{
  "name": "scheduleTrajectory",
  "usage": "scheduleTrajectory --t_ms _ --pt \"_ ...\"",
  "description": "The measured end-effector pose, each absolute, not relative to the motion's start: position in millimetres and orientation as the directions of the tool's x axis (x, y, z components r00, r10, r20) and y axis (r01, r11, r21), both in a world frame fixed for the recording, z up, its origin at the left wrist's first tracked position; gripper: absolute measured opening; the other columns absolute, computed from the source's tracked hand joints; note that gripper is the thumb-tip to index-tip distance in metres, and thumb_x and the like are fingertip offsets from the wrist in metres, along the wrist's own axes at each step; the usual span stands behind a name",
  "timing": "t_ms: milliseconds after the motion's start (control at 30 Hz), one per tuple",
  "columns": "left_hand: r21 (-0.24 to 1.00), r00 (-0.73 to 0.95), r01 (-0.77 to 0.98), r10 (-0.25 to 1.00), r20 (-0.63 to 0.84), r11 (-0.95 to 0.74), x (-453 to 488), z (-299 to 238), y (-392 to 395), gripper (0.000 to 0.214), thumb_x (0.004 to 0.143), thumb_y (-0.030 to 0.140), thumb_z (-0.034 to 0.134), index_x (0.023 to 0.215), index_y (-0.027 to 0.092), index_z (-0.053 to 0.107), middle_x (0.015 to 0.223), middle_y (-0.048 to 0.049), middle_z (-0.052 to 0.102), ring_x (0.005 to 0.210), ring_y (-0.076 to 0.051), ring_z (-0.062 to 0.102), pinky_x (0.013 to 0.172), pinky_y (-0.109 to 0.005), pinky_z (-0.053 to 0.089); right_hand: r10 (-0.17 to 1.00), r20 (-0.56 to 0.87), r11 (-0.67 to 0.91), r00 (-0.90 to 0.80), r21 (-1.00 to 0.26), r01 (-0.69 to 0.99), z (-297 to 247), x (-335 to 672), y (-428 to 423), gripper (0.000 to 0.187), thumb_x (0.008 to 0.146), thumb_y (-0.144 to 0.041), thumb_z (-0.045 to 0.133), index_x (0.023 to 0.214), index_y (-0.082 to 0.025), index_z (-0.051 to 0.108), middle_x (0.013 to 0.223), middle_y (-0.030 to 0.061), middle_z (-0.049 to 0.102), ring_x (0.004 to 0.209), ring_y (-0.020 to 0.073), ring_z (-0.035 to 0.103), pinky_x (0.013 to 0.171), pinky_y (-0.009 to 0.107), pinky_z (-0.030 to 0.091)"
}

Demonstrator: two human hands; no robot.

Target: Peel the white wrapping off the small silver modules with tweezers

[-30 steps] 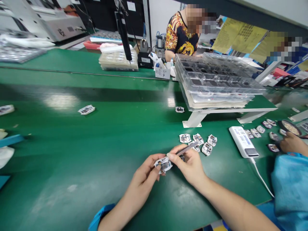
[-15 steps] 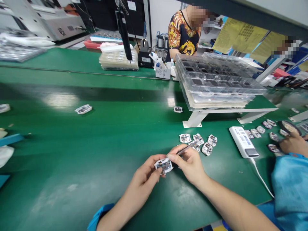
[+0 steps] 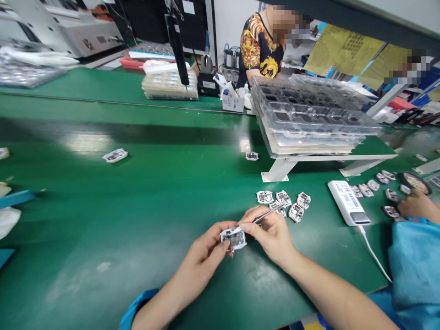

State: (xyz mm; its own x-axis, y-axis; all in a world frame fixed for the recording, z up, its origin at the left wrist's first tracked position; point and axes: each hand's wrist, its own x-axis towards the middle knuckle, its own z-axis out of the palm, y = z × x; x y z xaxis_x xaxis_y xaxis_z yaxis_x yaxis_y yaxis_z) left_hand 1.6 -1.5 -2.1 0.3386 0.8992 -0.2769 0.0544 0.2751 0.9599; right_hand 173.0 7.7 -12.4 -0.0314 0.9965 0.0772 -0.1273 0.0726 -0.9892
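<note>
My left hand [image 3: 209,250] is closed on the left side of a small white-framed circuit-board module [image 3: 234,239], tilted toward me. Slim metal tweezers [image 3: 268,213] lie in my right hand [image 3: 270,233], gripped by thumb and fingers, one end sticking out up and to the right. At the module's upper edge, by my right fingertips, is a small white strip [image 3: 235,230]; whether the fingers hold it or it belongs to the module I cannot tell. Several similar modules [image 3: 296,212] lie just beyond my right hand.
Stacked clear trays [image 3: 309,119] rest on a white-legged stand [image 3: 279,169]. A white corded device [image 3: 349,201] lies to the right, near a co-worker's hand [image 3: 417,205]. An electric screwdriver [image 3: 177,50] hangs at the back. Single modules [image 3: 115,156] sit farther left. Another person [image 3: 263,46] is across the bench.
The single modules on the far green surface have shifted slightly left, while the trays stay put. My left hand and the held module have moved slightly left; the tweezers have turned a little.
</note>
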Motion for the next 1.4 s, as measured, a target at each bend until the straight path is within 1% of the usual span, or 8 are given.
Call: scheduleTrajectory --t_ms 200,333,633,833,967,1067,1267,1400 --pt "0.958 0.340 0.047 0.898 -0.281 0.282 1.2 -0.4 -0.6 0.029 0.081 0.038 0.062 0.103 0.019 0.067 0.080 -0.0021 0.065 0.066 -0.016 0.054 0.063 -0.027 0.046 0.993 0.119 0.115 -0.017 -0.979 -0.168 -10.9 171.2 6.0 0.012 0.076 -0.030 0.078 0.075 -0.021 0.069 0.075 0.0021 0.071 0.071 0.0176 0.066 0.067 0.031 0.053" --pt "0.956 0.345 0.042 0.894 -0.287 0.291 0.7 0.5 -0.3 0.028 0.083 0.039 0.060 0.102 0.019 0.067 0.077 -0.0012 0.063 0.066 -0.016 0.053 0.065 -0.027 0.046 0.986 0.160 0.151 -0.049 -0.977 -0.154 -10.7 172.5 6.6 0.008 0.077 -0.027 0.077 0.076 -0.022 0.071 0.076 0.0027 0.071 0.073 0.0179 0.066 0.068 0.032 0.053" --pt "0.964 0.372 0.052 0.891 -0.259 0.259 -1.2 3.2 0.6 0.023 0.082 0.037 0.060 0.096 0.020 0.067 0.072 0.0003 0.062 0.064 -0.016 0.052 0.064 -0.027 0.045 0.975 0.211 0.201 -0.074 -0.972 -0.123 -9.2 174.2 6.8 0.008 0.079 -0.027 0.077 0.077 -0.022 0.071 0.076 0.0031 0.072 0.076 0.0193 0.067 0.072 0.034 0.054" --pt "0.966 0.369 0.080 0.893 -0.256 0.245 -2.0 4.7 1.8 0.023 0.081 0.039 0.060 0.095 0.021 0.068 0.072 0.0001 0.063 0.066 -0.017 0.054 0.065 -0.027 0.046 0.979 0.186 0.177 -0.080 -0.978 -0.107 -8.9 173.3 6.3 0.011 0.078 -0.030 0.078 0.076 -0.022 0.071 0.075 0.0027 0.072 0.076 0.0194 0.067 0.071 0.034 0.054" --pt "0.966 0.358 0.106 0.897 -0.257 0.234 -2.3 4.4 1.5 0.025 0.081 0.038 0.060 0.099 0.022 0.068 0.075 -0.0001 0.065 0.068 -0.018 0.056 0.067 -0.027 0.047 0.989 0.149 0.146 -0.012 -0.982 -0.118 -10.7 169.7 4.7 0.013 0.077 -0.032 0.078 0.075 -0.021 0.070 0.074 0.0028 0.071 0.073 0.0189 0.067 0.068 0.032 0.054" --pt "0.966 0.358 0.107 0.897 -0.257 0.234 -1.9 3.7 0.8 0.026 0.081 0.038 0.059 0.100 0.022 0.067 0.075 0.0000 0.065 0.068 -0.018 0.056 0.066 -0.027 0.047 0.992 0.123 0.124 0.015 -0.981 -0.149 -12.5 167.3 3.4 0.014 0.077 -0.032 0.077 0.075 -0.021 0.069 0.075 0.0026 0.071 0.072 0.0186 0.066 0.067 0.032 0.053" --pt "0.966 0.372 0.116 0.891 -0.260 0.233 -2.8 3.0 1.8 0.028 0.082 0.038 0.058 0.102 0.020 0.066 0.076 -0.0008 0.064 0.069 -0.018 0.056 0.066 -0.027 0.047 0.994 0.113 0.111 0.000 -0.981 -0.162 -13.8 167.6 3.2 0.009 0.078 -0.027 0.076 0.076 -0.021 0.069 0.076 0.0020 0.070 0.072 0.0173 0.065 0.066 0.031 0.052" --pt "0.964 0.381 0.125 0.885 -0.266 0.236 -3.8 2.1 2.9 0.032 0.081 0.037 0.059 0.107 0.020 0.065 0.079 -0.0015 0.065 0.070 -0.018 0.057 0.067 -0.027 0.047 0.994 0.106 0.105 -0.004 -0.984 -0.143 -13.5 168.1 3.8 0.011 0.077 -0.028 0.076 0.075 -0.021 0.068 0.075 0.0020 0.070 0.071 0.0174 0.065 0.065 0.030 0.051"
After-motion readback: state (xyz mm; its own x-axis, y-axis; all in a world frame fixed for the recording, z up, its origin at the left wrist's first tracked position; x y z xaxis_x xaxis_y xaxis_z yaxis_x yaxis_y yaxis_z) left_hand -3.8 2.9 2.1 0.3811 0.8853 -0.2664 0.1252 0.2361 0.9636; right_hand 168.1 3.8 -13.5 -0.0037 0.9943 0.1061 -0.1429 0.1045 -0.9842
